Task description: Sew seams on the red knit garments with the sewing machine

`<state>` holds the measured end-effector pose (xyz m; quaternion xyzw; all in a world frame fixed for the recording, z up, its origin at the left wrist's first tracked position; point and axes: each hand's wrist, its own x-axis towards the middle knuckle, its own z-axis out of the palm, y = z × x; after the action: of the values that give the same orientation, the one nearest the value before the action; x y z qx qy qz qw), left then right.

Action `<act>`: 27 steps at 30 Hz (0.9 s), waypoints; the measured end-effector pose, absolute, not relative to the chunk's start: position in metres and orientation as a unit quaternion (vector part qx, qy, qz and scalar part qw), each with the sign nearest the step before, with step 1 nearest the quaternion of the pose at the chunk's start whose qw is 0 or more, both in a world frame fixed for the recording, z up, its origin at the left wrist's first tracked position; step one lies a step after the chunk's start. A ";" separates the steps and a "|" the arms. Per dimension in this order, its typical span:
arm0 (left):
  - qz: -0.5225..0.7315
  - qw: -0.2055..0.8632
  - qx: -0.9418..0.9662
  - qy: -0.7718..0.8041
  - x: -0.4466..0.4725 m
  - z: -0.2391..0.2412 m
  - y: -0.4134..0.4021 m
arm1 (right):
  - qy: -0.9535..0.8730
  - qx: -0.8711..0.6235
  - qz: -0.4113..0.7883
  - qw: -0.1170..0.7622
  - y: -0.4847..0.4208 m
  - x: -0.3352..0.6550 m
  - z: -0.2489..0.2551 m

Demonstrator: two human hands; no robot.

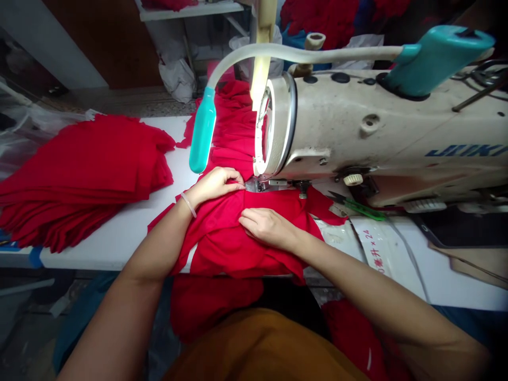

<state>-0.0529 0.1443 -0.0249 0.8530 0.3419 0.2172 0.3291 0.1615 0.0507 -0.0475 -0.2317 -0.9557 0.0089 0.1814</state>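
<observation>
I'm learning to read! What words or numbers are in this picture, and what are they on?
"JUKI": blue letters on the sewing machine, cut off at the picture's edge.
"x 24": red print on the white packet, after characters too blurred to read.

Red fabric [222,238] bunched at the needle, draping off the table edge

Sewing machine [377,127] and lamp [202,132] close overhead
</observation>
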 end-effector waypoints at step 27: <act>0.187 0.276 0.891 0.308 -0.023 -0.020 0.143 | -0.921 -0.331 -0.027 0.204 0.011 0.200 -0.044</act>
<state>-0.0230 0.1426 -0.0199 0.8912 0.3077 0.1872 0.2757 0.2001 0.0112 -0.0445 -0.3313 -0.9208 -0.0271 0.2038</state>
